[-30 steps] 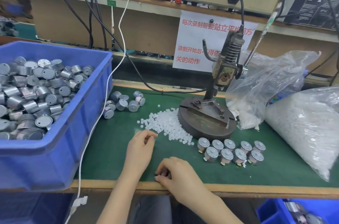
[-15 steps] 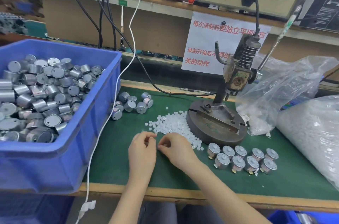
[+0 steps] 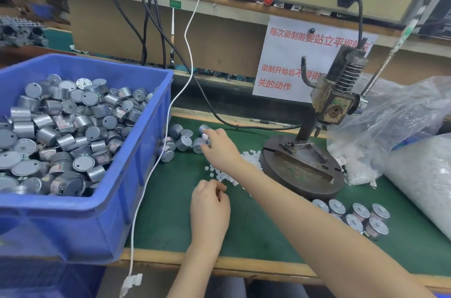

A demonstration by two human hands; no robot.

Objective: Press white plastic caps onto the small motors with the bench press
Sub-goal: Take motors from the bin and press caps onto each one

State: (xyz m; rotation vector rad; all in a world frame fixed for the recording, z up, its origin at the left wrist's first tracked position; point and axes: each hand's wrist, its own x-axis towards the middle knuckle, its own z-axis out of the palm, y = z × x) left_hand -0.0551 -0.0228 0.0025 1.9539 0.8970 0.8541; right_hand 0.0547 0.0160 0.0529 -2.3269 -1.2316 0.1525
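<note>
Loose small silver motors [image 3: 183, 142] lie on the green mat beside the blue bin. My right hand [image 3: 220, 151] reaches across to them, and its fingertips pinch one small motor [image 3: 203, 129]. A scatter of white plastic caps [image 3: 251, 156] lies left of the bench press [image 3: 302, 168], partly hidden by my right forearm. Nearer the front edge, my left hand [image 3: 210, 207] rests on the mat with fingers pinched together on what looks like a white cap. The press head [image 3: 334, 102] is raised and nothing sits under it.
A blue bin [image 3: 136, 175] full of motors fills the left side. Several capped motors [image 3: 361, 217] stand in rows in front of the press. Plastic bags of caps [image 3: 419, 175] lie at the right. A white cable [image 3: 146, 175] hangs over the table's front edge.
My right hand has moved from the front edge, past the cap pile, to the loose motors by the bin. My left hand has stayed near the caps.
</note>
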